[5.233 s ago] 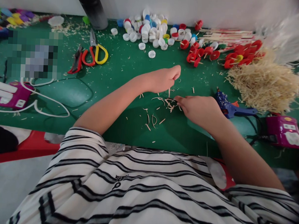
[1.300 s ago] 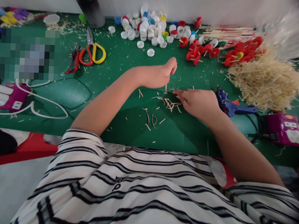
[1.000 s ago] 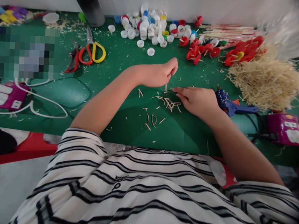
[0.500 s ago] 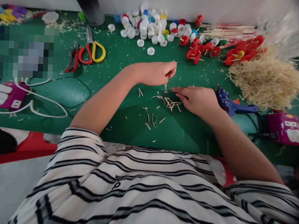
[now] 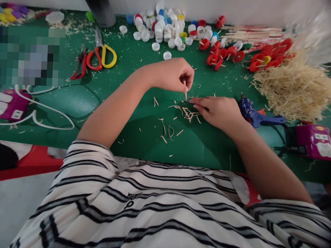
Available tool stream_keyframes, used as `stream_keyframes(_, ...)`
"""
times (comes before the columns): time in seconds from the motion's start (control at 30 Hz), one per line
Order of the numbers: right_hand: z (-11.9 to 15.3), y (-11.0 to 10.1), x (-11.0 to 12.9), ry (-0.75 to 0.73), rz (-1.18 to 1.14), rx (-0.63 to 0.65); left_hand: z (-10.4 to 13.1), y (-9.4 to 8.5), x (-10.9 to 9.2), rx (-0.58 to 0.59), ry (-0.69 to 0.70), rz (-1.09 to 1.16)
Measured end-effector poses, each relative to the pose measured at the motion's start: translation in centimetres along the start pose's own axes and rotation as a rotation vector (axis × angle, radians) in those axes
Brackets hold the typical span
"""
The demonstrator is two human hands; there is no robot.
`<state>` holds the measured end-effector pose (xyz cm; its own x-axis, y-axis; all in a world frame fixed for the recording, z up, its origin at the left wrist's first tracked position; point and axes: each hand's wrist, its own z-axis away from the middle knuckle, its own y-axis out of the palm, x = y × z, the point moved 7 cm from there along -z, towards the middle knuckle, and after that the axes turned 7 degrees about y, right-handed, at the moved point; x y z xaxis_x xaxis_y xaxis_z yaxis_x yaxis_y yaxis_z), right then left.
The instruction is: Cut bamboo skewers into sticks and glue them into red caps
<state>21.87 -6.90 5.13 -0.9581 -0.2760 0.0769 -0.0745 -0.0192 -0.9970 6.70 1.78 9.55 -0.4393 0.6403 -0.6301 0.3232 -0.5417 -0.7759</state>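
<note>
My left hand (image 5: 180, 75) is closed in a pinch on a thin wooden stick (image 5: 186, 94), which points down toward the table. My right hand (image 5: 217, 108) is closed on a small dark blade (image 5: 187, 102), most of it hidden by the fingers. The blade's tip lies by the stick's lower end; whether they touch I cannot tell. Curled wood shavings (image 5: 188, 114) lie just under the blade, and more thin shavings (image 5: 169, 132) are scattered nearer to me.
Bottle caps (image 5: 168, 31) and red caps with sticks (image 5: 225, 53) sit at the back. Scissors (image 5: 102, 55) and red-handled pliers (image 5: 80, 64) lie left. A blue glue gun (image 5: 255, 115), a heap of pale wood shavings (image 5: 298, 87) and a magenta box (image 5: 317, 141) are on the right.
My left hand has turned and lifted slightly, showing more of the stick between its fingers. The blade in my right hand has shifted a little left toward the stick.
</note>
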Motion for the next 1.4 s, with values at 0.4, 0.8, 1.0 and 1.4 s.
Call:
stream_keyframes(0.4,0.1,0.1,0.0,-0.004,-0.002,-0.013,0.0,-0.4,0.4,-0.044,0.017,0.007)
stream_keyframes(0.8,-0.5,0.7,0.3,0.015,0.102,0.019,-0.1,-0.3,0.5,-0.054,-0.022,-0.011)
stream_keyframes(1.0,-0.3,0.9,1.1,0.009,0.180,0.042,-0.2,-0.3,1.1,-0.061,-0.033,0.009)
stream_keyframes(1.4,-0.2,1.2,1.6,-0.004,0.236,0.095,-0.3,-0.1,1.3,-0.069,-0.030,0.088)
